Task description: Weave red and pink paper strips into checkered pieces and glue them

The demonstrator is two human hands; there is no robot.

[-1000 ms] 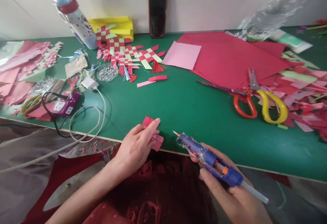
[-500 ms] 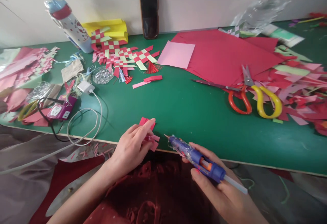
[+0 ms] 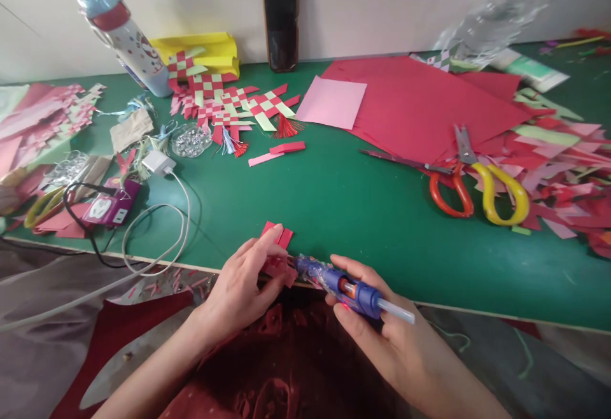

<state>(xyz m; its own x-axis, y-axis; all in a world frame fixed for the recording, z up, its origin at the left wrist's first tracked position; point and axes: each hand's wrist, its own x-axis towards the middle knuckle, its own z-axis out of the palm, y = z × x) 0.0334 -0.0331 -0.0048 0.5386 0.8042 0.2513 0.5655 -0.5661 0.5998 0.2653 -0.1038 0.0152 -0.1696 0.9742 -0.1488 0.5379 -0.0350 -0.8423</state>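
Note:
At the front edge of the green table, my left hand [image 3: 245, 285] holds down a small piece of red and pink paper strips [image 3: 282, 237], fingers over its middle. My right hand [image 3: 382, 317] is wrapped round a blue hot glue gun [image 3: 356, 295], from whose back a clear glue stick [image 3: 397, 311] sticks out. The gun's nozzle points left and meets the paper strips beside my left fingers; whether it touches them is hard to make out. Beyond my hands lie one red and one pink loose strip [image 3: 277, 153].
Red paper sheets [image 3: 410, 104] and a pink square [image 3: 333, 102] lie at the back. Scissors with red [image 3: 452, 196] and yellow handles [image 3: 503, 196] rest at right, near paper scraps [image 3: 568, 177]. Woven paper pieces [image 3: 224, 97], a bottle [image 3: 131, 43], a phone [image 3: 280, 19] and a white cable [image 3: 184, 215] are there too.
My right hand has moved left with the glue gun, bringing its nozzle from a small gap away up to the paper strips. My left hand keeps its place on the paper.

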